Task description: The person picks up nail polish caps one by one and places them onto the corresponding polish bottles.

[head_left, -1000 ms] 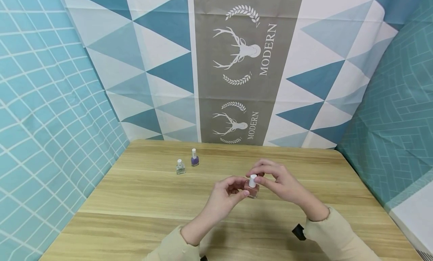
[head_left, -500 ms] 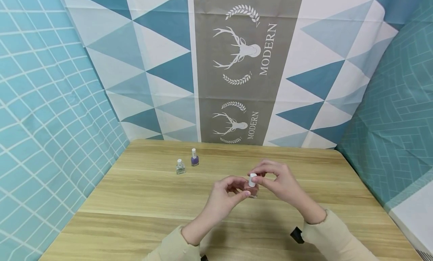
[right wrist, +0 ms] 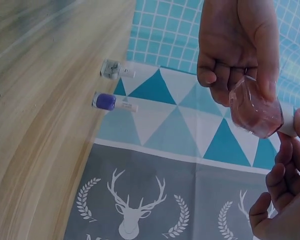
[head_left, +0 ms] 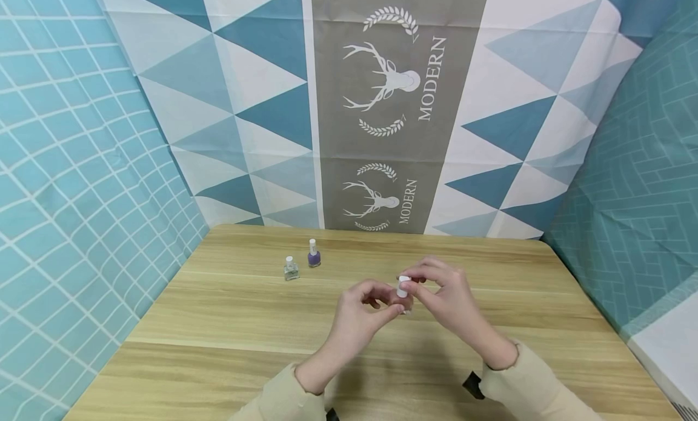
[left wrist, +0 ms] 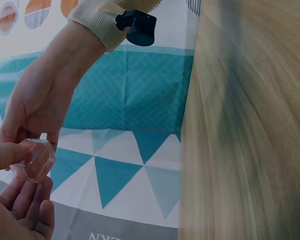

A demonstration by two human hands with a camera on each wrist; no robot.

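Observation:
A pinkish nail polish bottle (right wrist: 255, 107) is held above the table between both hands. My left hand (head_left: 357, 315) pinches its glass body between thumb and fingers, seen also in the left wrist view, where the bottle (left wrist: 34, 161) shows its thick clear base. On the white cap (head_left: 403, 286) the thumb and fingers of my right hand (head_left: 444, 294) have a pinch grip. In the right wrist view the cap (right wrist: 288, 120) sits against the bottle's neck; whether it is loosened I cannot tell.
Two more bottles stand on the wooden table (head_left: 229, 324), back left: a clear nail polish (head_left: 291, 269) and a purple one (head_left: 314, 255), both white-capped. Patterned cloth (head_left: 376, 106) hangs behind the table, and tiled-print cloth (head_left: 82, 166) hangs at the left.
The bottle has tilted, its cap shifting slightly left and up in the head view. My right hand has moved a little left with its wrist turning. The other two bottles stay put.

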